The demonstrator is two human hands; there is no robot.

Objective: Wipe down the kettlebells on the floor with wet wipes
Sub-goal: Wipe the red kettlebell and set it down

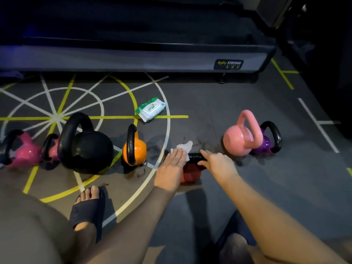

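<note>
A red kettlebell (190,173) with a black handle stands on the floor right in front of me. My left hand (172,165) lies flat with straight fingers and presses a white wet wipe (184,146) against the left end of that handle. My right hand (219,163) grips the handle's right end. To the left stand an orange kettlebell (140,148), a big black kettlebell (87,147) and two pink ones (26,153). On the right, a light pink kettlebell (240,139) stands in front of a purple one (265,143). The green-and-white wipes pack (150,109) lies behind.
A treadmill base (133,58) runs across the back. My sandalled left foot (89,204) and knee are at the lower left, my right foot at the bottom centre. Painted yellow and white lines cross the grey floor (266,187); damp smears show around the kettlebells.
</note>
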